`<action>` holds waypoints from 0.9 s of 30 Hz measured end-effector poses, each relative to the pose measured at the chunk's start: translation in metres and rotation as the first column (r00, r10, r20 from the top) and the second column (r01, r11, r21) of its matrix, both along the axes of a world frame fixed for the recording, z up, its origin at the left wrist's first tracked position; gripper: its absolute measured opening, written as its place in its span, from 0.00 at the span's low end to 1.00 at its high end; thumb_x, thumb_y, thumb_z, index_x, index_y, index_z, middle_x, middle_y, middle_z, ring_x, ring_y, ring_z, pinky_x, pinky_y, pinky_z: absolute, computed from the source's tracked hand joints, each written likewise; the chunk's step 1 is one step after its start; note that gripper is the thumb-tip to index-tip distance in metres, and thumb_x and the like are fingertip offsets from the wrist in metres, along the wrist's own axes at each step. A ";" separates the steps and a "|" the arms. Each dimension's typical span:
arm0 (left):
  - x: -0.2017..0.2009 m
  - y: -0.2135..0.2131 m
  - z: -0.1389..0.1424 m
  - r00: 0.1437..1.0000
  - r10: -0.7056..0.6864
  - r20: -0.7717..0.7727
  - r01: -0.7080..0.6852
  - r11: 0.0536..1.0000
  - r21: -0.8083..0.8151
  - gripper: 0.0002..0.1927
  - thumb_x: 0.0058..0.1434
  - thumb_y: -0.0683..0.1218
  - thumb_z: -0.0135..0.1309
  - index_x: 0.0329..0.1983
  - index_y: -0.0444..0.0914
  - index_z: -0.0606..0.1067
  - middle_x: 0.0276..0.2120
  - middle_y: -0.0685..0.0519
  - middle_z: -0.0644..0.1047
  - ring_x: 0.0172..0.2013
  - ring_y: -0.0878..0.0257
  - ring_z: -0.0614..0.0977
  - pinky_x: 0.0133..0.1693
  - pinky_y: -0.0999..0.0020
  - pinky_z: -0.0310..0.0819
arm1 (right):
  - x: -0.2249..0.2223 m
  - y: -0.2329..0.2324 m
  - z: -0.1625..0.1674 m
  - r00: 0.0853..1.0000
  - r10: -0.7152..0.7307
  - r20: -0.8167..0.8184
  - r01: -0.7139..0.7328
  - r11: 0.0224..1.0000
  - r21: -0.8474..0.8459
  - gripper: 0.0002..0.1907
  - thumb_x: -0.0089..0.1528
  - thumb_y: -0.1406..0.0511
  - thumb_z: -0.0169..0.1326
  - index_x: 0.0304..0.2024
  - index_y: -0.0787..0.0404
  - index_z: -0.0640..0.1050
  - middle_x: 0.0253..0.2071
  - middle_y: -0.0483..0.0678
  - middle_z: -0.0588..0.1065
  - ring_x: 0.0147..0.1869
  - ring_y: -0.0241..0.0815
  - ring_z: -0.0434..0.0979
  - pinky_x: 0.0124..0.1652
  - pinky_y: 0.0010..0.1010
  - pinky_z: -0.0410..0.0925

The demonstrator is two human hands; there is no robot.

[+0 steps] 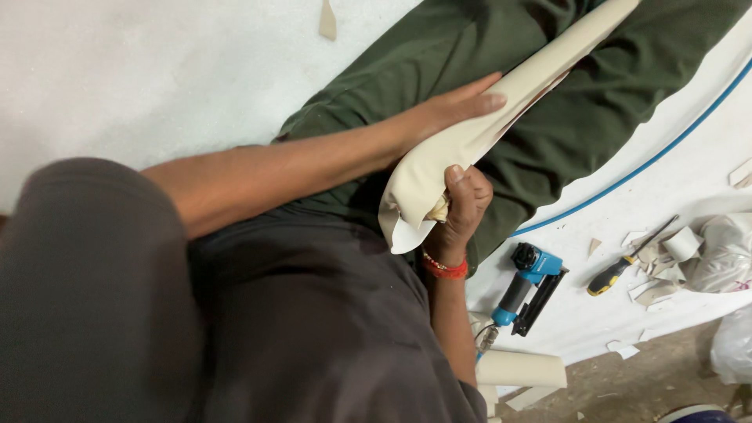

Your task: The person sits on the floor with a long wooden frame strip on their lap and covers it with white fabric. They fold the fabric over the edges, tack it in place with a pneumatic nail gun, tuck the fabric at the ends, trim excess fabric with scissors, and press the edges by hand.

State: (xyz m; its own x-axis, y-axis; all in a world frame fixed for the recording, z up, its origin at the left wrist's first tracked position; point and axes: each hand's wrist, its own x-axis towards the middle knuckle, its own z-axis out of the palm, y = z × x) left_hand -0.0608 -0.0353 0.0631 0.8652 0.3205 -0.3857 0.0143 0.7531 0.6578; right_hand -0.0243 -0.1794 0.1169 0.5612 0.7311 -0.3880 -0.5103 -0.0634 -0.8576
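Left third of the frame is blocked by the person's dark grey shoulder and torso, blurred and too close to read. Upper arm is hidden there; only the forearm shows, running right.

Left hand lies flat, fingers extended, palm pressed on the cream covered piece — not gripping, just bearing down on it. Right hand comes up from below, fist closed on the gathered loose end of the cream material, thumb on top. Red bracelet on that wrist. Hands are close but not touching; the cream piece sits between them.

The cream covered piece rests across the lap on the green trousers. Long axis runs diagonally, lower-left to upper-right. Near end is the folded flap at the right hand; far end is cut off by the top edge, so full length is unknown. What is under the covering cannot be made out.

Right of the lap, on the white surface: blue hose curving across, blue-and-black staple gun lying just below it, yellow-handled screwdriver, cream offcuts scattered about. A cream roll sits at the lower edge, partly hidden by the forearm. Crumpled plastic at far right is cut off.
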 end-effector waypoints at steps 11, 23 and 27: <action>-0.038 -0.009 0.046 0.997 -0.002 -0.077 0.011 0.992 0.123 0.46 0.66 0.57 0.56 0.80 0.39 0.48 0.72 0.48 0.64 0.64 0.65 0.72 0.61 0.71 0.70 | -0.004 -0.003 -0.024 0.995 -0.099 0.000 0.099 0.993 0.070 0.18 0.72 0.57 0.50 0.41 0.69 0.75 0.36 0.48 0.77 0.37 0.34 0.75 0.38 0.26 0.69; -0.052 0.009 0.044 0.998 -0.070 -0.011 0.070 0.994 0.084 0.45 0.61 0.45 0.54 0.79 0.34 0.49 0.65 0.45 0.70 0.57 0.63 0.76 0.56 0.70 0.75 | -0.009 0.003 -0.024 0.994 -0.029 -0.103 0.036 0.997 0.067 0.16 0.73 0.60 0.49 0.42 0.70 0.75 0.34 0.48 0.77 0.34 0.33 0.75 0.36 0.27 0.68; -0.053 0.012 0.038 0.997 -0.075 0.030 0.073 0.996 0.053 0.45 0.62 0.45 0.54 0.79 0.33 0.49 0.65 0.44 0.70 0.59 0.62 0.77 0.58 0.69 0.75 | -0.010 0.013 -0.008 0.987 -0.046 -0.153 0.052 0.998 0.037 0.22 0.72 0.55 0.46 0.41 0.69 0.77 0.33 0.50 0.79 0.33 0.36 0.79 0.33 0.28 0.71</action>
